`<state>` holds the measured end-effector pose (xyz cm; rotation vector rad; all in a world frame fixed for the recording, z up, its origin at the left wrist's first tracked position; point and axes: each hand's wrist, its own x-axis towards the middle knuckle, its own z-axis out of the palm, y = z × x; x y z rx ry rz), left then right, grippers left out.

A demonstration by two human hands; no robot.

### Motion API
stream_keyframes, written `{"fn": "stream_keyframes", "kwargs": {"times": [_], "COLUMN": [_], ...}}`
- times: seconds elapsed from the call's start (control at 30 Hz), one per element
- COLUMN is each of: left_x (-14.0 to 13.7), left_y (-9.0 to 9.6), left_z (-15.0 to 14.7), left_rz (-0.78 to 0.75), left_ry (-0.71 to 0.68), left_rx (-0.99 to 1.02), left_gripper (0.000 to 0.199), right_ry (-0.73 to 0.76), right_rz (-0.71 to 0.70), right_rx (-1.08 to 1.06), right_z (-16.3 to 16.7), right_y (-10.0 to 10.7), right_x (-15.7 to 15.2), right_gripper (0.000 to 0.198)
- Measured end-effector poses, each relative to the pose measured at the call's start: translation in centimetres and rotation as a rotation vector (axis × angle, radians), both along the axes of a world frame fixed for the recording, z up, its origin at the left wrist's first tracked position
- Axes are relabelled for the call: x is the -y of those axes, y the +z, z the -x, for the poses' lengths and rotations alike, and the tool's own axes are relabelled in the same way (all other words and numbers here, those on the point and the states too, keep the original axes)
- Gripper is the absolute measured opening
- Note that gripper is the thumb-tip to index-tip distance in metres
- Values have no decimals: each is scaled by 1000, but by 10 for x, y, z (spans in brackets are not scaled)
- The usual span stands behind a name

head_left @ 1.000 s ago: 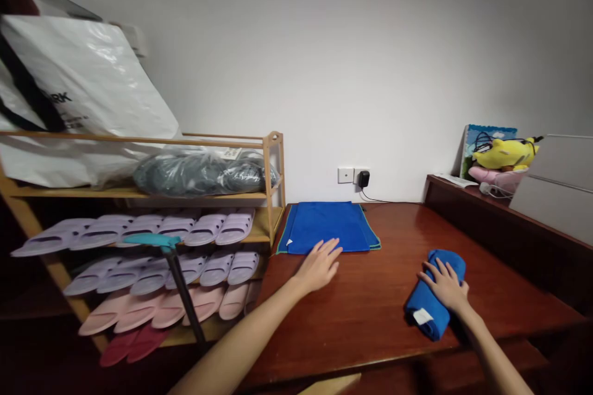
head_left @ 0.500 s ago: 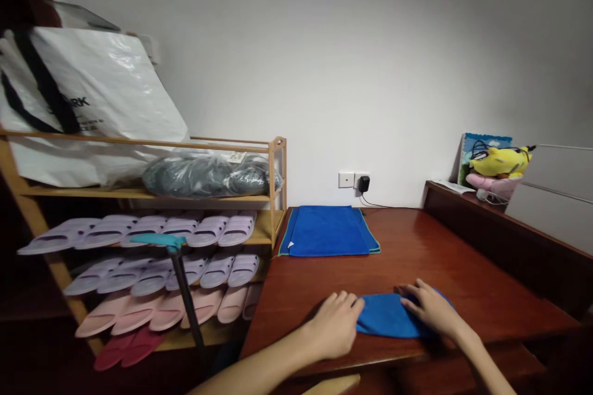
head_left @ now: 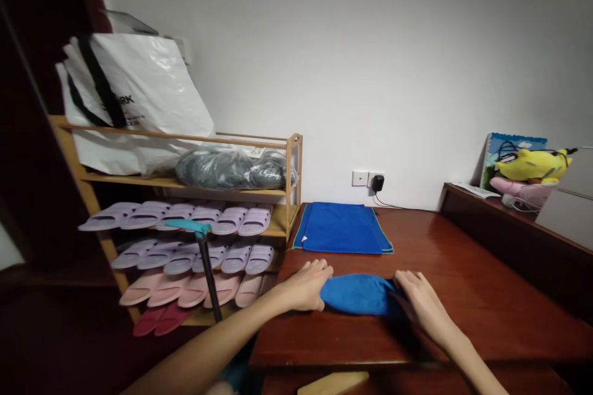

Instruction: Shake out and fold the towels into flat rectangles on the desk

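A small folded blue cloth (head_left: 359,294) lies across the front part of the brown desk, bulging a little. My left hand (head_left: 309,284) is closed on its left end, fingers on top and thumb at the near side. At the right end my right hand (head_left: 422,301) grips the cloth, its fingers bent over the edge and the thumb partly hidden. Behind them, near the wall, a larger blue cloth (head_left: 345,228) with green edging lies flat and folded, a small white tag at its left; neither hand touches it.
On the left stands a wooden rack (head_left: 291,185) with rows of slippers (head_left: 257,219) and a white bag (head_left: 148,80). A black pole with a teal top (head_left: 208,271) rises before it. A yellow plush toy (head_left: 528,165) rests on the raised right ledge. A plugged-in adapter (head_left: 378,182) is on the wall.
Both hands and the small blue cloth have shifted left and farther back on the desk. The cloth's near edge now lies away from the desk's front edge. The camera view has turned left.
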<state>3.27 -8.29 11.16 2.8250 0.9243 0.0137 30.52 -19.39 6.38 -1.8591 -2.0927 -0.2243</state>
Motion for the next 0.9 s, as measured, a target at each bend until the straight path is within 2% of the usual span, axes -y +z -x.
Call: {"fn": "stream_keyframes", "kwargs": {"times": [0.1,0.17,0.27,0.4,0.5,0.6,0.77,0.83,0.9], "left_x": [-1,-1,1,3,6,14,45,57,62], "left_y": [4,-1,-13,-19,-20,-24,-20,-15,-13], "left_z": [12,19,26,26,20,14,4,0,-7], "left_rz": [30,93,184,155,139,100,47,61,81], "left_ry": [33,38,15,15,-72,-119,-243,-337,-445], "left_rx": [99,158,230,248,174,165,225,245,254], "left_gripper": [38,43,52,50,38,27,9,5,10], "right_ry": [-7,9,78,125,120,79,-193,-284,-329], "right_rz": [-268,-358,-290,-92,30,9,-116,-119,-134], "right_rx": [128,144,73,-101,-186,-186,-48,-66,-154], "right_z": [6,12,19,21,19,12,-3,-5,-5], "right_y": [0,-11,-37,-66,-76,-82,-78,-76,-75], "right_x": [-7,-10,-10,3,16,22,13,8,3], "right_gripper": [18,31,59,51,51,48,22,22,28]}}
